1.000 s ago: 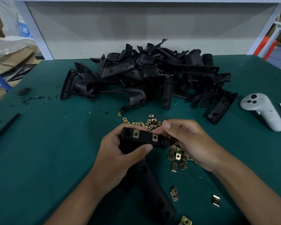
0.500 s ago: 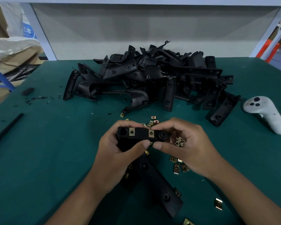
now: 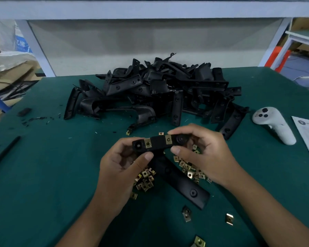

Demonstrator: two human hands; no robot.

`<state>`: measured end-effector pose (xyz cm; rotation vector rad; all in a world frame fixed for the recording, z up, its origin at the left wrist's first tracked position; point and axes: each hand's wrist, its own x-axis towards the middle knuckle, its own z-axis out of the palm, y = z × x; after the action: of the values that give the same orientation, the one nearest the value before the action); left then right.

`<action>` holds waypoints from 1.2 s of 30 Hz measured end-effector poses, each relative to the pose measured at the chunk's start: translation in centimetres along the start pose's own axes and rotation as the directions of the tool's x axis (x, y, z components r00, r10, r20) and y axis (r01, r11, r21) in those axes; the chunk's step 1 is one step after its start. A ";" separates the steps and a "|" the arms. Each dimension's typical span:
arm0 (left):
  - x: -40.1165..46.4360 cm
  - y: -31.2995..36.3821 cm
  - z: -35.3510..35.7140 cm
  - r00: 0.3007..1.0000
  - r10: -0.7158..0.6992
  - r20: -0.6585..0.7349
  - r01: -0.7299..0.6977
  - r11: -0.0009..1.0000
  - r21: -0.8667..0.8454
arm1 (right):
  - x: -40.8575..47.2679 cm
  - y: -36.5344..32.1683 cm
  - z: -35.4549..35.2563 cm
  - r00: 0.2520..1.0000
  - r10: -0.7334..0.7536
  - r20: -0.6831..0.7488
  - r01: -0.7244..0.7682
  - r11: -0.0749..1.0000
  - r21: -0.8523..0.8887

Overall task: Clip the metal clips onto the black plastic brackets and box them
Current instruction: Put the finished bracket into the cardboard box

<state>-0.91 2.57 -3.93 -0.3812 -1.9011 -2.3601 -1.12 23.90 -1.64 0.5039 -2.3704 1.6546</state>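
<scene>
1 head view, looking forward and down (close), green table (image 3: 43, 175)

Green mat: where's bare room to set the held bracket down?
Bare mat left of the left hand, between black rod and clips. Also right, between right hand and controller. Crowded: bracket pile, loose clips under the held bracket.
</scene>
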 end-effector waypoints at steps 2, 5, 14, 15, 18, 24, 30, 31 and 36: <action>-0.5 0.7 0.4 1.000 0.019 -0.006 -0.018 1.000 0.024 | -0.3 -1.1 -0.8 1.000 -0.006 0.002 0.006 1.000 -0.015; -1.1 2.1 1.7 0.996 0.080 0.051 -0.086 0.986 0.145 | -2.0 -2.8 -2.7 0.996 -0.076 -0.045 0.070 0.990 -0.121; -6.5 5.3 14.4 0.815 0.169 0.554 -0.396 0.860 0.322 | -18.4 -9.5 -12.3 0.885 -0.008 -0.466 -0.121 0.962 -0.247; -7.6 5.2 16.2 0.781 0.153 0.606 -0.411 0.856 0.313 | -20.8 -10.0 -13.2 0.853 0.007 -0.522 -0.168 0.951 -0.261; -10.6 4.5 21.1 0.682 0.130 0.720 -0.443 0.856 0.265 | -27.7 -11.2 -15.3 0.758 0.034 -0.651 -0.303 0.903 -0.305; -13.2 2.4 25.0 0.443 -0.007 0.897 -0.458 0.858 0.233 | -36.9 -11.7 -17.5 0.497 0.088 -0.863 -0.563 0.790 -0.244; -10.0 2.5 21.0 0.578 0.032 0.816 -0.471 0.830 0.300 | -38.0 -7.6 -17.9 0.441 0.050 -0.896 -0.630 0.728 -0.270; -9.2 2.3 19.7 0.614 0.024 0.789 -0.471 0.813 0.342 | -37.4 -6.5 -17.9 0.474 0.068 -0.878 -0.611 0.744 -0.272; -3.9 1.2 10.1 0.856 0.006 0.518 -0.356 0.733 0.579 | -28.9 0.5 -16.7 0.762 0.223 -0.608 -0.539 0.739 -0.405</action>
<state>4.48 11.79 -1.74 -1.1006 -2.5883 -1.3728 24.90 44.29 -6.60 -0.5504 -2.4330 0.9153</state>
